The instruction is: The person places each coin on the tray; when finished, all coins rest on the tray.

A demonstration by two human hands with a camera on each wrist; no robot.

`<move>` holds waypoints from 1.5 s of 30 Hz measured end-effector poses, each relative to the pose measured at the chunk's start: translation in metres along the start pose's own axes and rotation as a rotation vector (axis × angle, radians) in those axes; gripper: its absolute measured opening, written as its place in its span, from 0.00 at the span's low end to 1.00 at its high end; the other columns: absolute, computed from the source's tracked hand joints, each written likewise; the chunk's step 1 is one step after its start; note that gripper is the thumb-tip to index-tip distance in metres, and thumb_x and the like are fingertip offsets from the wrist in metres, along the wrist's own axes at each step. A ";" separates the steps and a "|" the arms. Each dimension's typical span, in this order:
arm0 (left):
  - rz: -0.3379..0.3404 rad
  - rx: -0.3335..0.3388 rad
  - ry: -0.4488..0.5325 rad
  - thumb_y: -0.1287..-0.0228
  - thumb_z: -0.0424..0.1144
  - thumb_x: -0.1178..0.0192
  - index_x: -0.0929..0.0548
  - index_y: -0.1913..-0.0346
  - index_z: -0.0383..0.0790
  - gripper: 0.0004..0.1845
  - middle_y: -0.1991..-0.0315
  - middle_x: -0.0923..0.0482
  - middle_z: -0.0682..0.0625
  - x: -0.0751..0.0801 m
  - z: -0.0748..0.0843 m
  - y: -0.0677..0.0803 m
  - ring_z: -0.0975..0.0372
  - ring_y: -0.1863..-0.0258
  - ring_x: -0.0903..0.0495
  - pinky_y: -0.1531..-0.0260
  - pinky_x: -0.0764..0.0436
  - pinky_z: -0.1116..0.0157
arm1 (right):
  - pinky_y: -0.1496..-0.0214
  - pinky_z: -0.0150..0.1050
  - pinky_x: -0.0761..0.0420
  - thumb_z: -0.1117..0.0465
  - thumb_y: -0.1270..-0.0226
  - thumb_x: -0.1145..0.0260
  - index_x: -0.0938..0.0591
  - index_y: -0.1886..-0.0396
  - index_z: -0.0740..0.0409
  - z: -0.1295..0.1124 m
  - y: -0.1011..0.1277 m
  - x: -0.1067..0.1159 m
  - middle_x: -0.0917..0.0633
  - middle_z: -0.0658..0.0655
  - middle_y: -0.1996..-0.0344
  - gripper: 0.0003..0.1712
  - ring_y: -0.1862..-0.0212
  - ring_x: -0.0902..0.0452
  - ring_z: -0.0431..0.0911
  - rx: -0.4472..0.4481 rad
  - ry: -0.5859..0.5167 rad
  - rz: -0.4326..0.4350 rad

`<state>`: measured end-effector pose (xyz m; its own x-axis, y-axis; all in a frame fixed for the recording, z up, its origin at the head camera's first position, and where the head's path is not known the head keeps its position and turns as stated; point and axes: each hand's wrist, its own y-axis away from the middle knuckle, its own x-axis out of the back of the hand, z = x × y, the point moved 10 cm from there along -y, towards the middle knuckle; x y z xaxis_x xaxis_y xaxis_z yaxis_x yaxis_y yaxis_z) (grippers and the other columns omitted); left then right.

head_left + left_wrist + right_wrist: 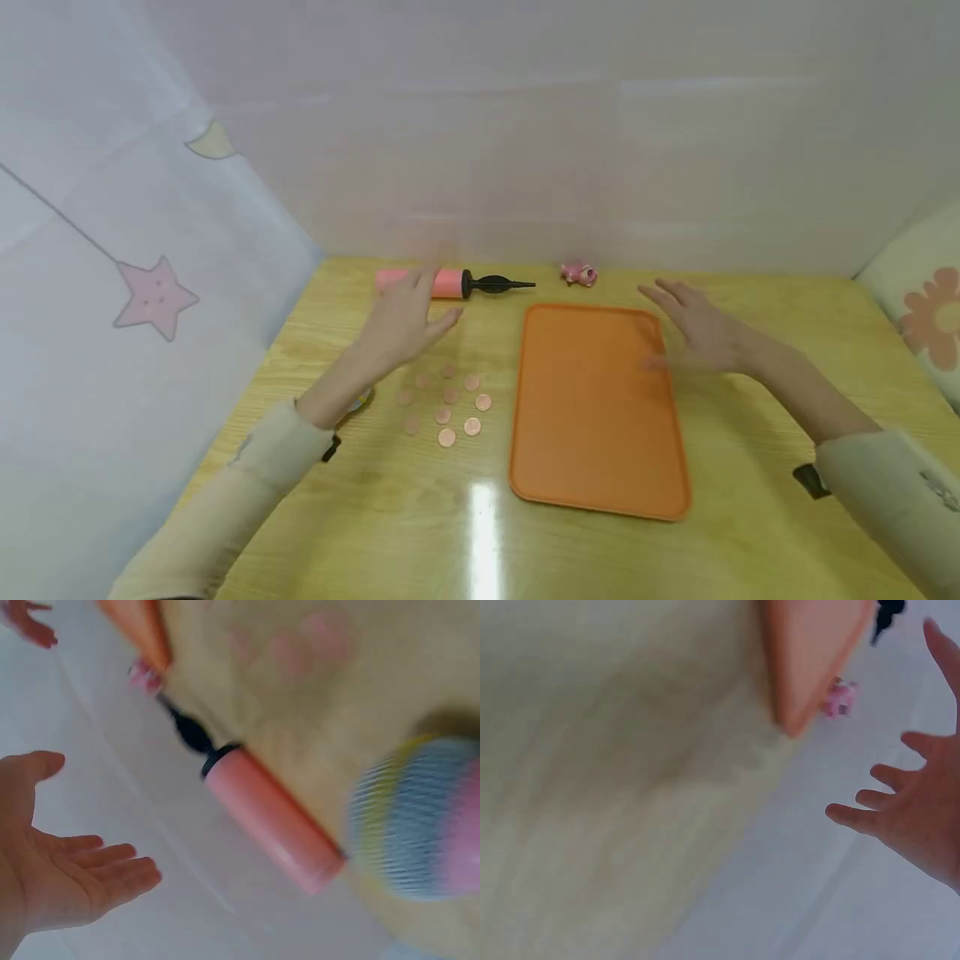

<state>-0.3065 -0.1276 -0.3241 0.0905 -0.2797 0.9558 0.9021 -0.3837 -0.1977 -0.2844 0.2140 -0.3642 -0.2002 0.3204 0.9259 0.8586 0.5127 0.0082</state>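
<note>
Fingers (442, 321) near pump (450, 283), coins (447, 404)

A tray (596, 417) is set on the table (750, 500), coins (450, 404) left of it, a pump (450, 283) and toy (578, 272) behind.

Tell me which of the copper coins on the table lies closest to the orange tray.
The coin at the right edge of the cluster, in the middle row. It sits nearest the orange tray; the other coins lie further left.
</note>
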 end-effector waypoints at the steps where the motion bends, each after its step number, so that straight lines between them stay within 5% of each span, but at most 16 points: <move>1: -0.021 0.016 0.023 0.31 0.60 0.47 0.50 0.24 0.35 0.45 0.29 0.42 0.34 -0.006 -0.001 0.017 0.42 0.33 0.37 0.41 0.30 0.45 | 0.40 0.76 0.46 0.38 0.46 0.27 0.50 0.23 0.59 0.001 0.011 -0.011 0.52 0.75 0.27 0.62 0.30 0.58 0.75 0.016 -0.011 -0.032; 5: -0.102 0.050 0.037 0.32 0.53 0.42 0.42 0.27 0.31 0.40 0.33 0.36 0.33 -0.028 -0.006 0.080 0.41 0.36 0.33 0.47 0.25 0.45 | 0.43 0.77 0.44 0.35 0.51 0.25 0.49 0.24 0.62 0.011 0.047 -0.041 0.50 0.76 0.28 0.66 0.31 0.58 0.78 0.021 -0.016 -0.083; 9: -0.081 0.026 -0.006 0.32 0.50 0.40 0.32 0.33 0.29 0.34 0.37 0.30 0.32 -0.038 -0.008 0.124 0.40 0.39 0.29 0.49 0.24 0.45 | 0.43 0.75 0.42 0.35 0.51 0.25 0.50 0.24 0.65 0.015 0.064 -0.055 0.47 0.75 0.28 0.67 0.32 0.54 0.77 0.040 -0.042 -0.065; 18: -0.036 0.029 -0.020 0.31 0.40 0.40 0.22 0.42 0.25 0.22 0.40 0.27 0.31 -0.061 -0.006 0.171 0.38 0.41 0.28 0.45 0.27 0.46 | 0.42 0.74 0.44 0.40 0.50 0.24 0.46 0.26 0.71 0.009 0.075 -0.070 0.43 0.75 0.30 0.64 0.33 0.51 0.77 0.090 -0.070 0.004; 25: 0.050 -0.044 -0.048 0.35 0.32 0.37 0.21 0.46 0.24 0.18 0.45 0.23 0.32 -0.053 -0.001 0.171 0.42 0.45 0.23 0.48 0.22 0.50 | 0.44 0.76 0.45 0.39 0.51 0.24 0.44 0.26 0.70 0.008 0.074 -0.072 0.41 0.75 0.31 0.63 0.34 0.50 0.78 0.076 -0.053 0.032; 30: 0.094 -0.048 -0.077 0.44 0.24 0.31 0.16 0.56 0.27 0.12 0.58 0.20 0.38 -0.048 -0.006 0.159 0.49 0.58 0.19 0.63 0.17 0.60 | 0.44 0.76 0.44 0.39 0.51 0.24 0.44 0.27 0.71 0.009 0.073 -0.072 0.41 0.75 0.31 0.64 0.34 0.49 0.78 0.075 -0.035 0.028; 38: -0.056 -0.008 -0.033 0.46 0.25 0.30 0.14 0.69 0.38 0.06 0.73 0.23 0.50 -0.054 -0.025 0.134 0.62 0.72 0.24 0.75 0.23 0.69 | 0.44 0.77 0.46 0.38 0.51 0.24 0.50 0.24 0.67 0.010 0.073 -0.072 0.42 0.75 0.31 0.67 0.34 0.50 0.78 0.056 -0.053 0.010; 45: -0.098 0.057 -0.031 0.48 0.28 0.28 0.14 0.71 0.38 0.05 0.75 0.23 0.51 -0.050 -0.029 0.128 0.61 0.73 0.23 0.76 0.22 0.67 | 0.48 0.80 0.46 0.37 0.52 0.24 0.51 0.23 0.62 0.011 0.072 -0.072 0.40 0.75 0.31 0.67 0.35 0.49 0.79 0.045 -0.048 0.011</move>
<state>-0.2076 -0.1883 -0.4040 0.0126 -0.2159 0.9763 0.9295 -0.3574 -0.0911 -0.2131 0.2365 -0.4340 -0.2146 0.3634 0.9066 0.8391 0.5436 -0.0193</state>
